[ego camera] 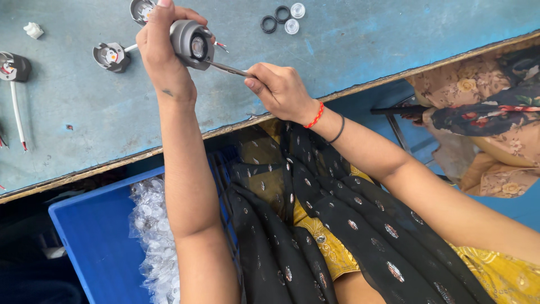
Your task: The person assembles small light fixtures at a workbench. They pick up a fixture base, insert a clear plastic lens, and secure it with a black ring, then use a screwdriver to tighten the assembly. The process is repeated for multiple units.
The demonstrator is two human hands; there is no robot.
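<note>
The grey housing (191,44) is gripped above the far part of the blue table (337,50), the left hand (160,53) wrapped around it, fingers closed over its back, and its round open face is turned toward the near right, at the camera; a thin metal tool (228,68) is pinched in the right hand (281,90), fingers pressed together around the shaft, and its tip is set at the housing's lower rim; the tool's long axis is laid from near right up to far left, tip pointing left into the housing; the step would be judged best done with the housing held dead steady and the tool kept in line with the opening, pressure light, so the tip is not slipped onto the wires (219,45) seen just beside it; similar housings (111,56) and small rings (269,23) are left lying farther off on the table
</note>
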